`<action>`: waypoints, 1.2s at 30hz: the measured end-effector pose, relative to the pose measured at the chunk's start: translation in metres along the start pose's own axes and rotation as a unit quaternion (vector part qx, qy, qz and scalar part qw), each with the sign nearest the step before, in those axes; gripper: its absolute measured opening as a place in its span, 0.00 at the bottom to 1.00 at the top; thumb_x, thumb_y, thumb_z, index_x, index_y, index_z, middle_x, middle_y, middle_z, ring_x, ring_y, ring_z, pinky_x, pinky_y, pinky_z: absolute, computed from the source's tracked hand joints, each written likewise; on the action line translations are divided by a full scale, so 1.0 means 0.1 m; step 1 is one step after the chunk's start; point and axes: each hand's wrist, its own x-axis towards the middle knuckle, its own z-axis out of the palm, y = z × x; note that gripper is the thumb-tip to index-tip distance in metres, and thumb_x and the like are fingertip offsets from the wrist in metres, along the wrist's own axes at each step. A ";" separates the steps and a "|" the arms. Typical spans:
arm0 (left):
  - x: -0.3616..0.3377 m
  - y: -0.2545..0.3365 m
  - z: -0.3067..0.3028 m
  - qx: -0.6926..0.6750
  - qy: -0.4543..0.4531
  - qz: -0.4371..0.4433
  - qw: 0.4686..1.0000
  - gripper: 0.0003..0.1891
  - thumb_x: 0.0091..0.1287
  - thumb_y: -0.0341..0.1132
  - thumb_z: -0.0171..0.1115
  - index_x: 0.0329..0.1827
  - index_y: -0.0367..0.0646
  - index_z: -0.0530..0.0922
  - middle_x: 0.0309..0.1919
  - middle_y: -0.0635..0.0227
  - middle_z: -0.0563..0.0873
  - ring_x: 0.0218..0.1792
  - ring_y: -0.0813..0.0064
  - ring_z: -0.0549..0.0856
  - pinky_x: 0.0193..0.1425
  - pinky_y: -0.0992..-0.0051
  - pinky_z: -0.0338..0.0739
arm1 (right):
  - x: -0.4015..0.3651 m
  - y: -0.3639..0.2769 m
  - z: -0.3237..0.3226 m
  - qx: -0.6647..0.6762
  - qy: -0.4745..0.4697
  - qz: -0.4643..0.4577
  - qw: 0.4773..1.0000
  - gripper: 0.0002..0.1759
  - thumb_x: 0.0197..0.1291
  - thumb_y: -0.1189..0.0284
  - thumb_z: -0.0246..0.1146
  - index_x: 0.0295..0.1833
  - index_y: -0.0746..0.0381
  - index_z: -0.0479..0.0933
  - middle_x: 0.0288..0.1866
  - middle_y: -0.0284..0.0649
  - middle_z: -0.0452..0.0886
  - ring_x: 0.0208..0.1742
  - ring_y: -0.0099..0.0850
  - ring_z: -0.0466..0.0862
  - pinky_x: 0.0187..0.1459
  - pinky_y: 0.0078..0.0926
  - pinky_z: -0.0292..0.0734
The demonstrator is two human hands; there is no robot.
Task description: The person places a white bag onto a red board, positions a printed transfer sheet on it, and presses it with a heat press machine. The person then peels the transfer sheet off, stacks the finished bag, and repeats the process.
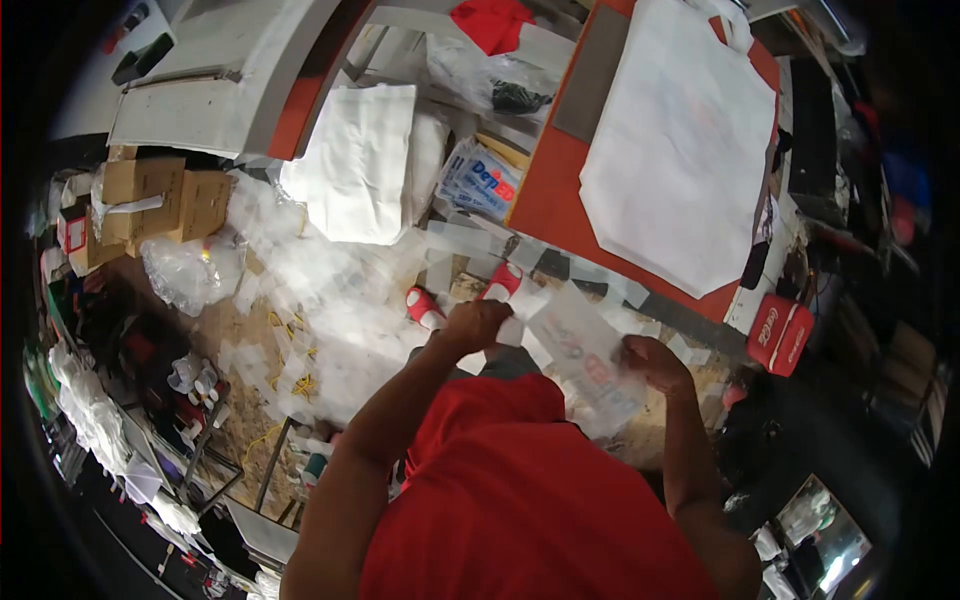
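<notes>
**Two hands hold a clear printed sheet**

Head view: at frame centre, the left hand [477, 325] and right hand [652, 362] each pinch an edge of a clear sheet [580, 350]. A white bag [680, 140] lies flat on the orange table [545, 200], upper right.

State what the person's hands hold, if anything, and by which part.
A translucent plastic sheet with red and blue print: left hand on its left edge, right hand on its right edge.
</notes>
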 end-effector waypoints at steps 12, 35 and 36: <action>1.60 -1.10 -0.67 -0.085 0.267 -0.127 0.952 0.08 0.64 0.31 0.59 0.41 0.43 0.85 0.39 0.57 0.89 0.43 0.56 0.88 0.50 0.63 0.82 | -0.38 1.56 -0.75 -0.047 0.333 0.058 0.940 0.13 0.59 0.78 0.62 0.50 0.63 0.78 0.39 0.37 0.79 0.36 0.24 0.79 0.32 0.25 0.80; 2.19 -1.44 -0.68 0.062 0.072 -0.331 0.939 0.23 0.64 0.35 0.64 0.62 0.39 0.75 0.54 0.51 0.83 0.56 0.52 0.82 0.59 0.60 0.77 | -1.02 0.70 -0.48 -0.415 0.435 -0.035 0.798 0.06 0.50 0.71 0.74 0.35 0.52 0.88 0.72 0.38 0.64 0.76 0.39 0.56 0.71 0.38 0.57; 2.17 -1.41 -0.72 0.042 0.088 -0.337 0.936 0.23 0.64 0.35 0.64 0.63 0.38 0.75 0.54 0.50 0.83 0.56 0.51 0.81 0.60 0.60 0.76 | -1.15 0.37 -0.53 -0.435 0.425 -0.111 0.786 0.06 0.51 0.74 0.72 0.37 0.55 0.87 0.74 0.38 0.61 0.77 0.39 0.56 0.71 0.40 0.58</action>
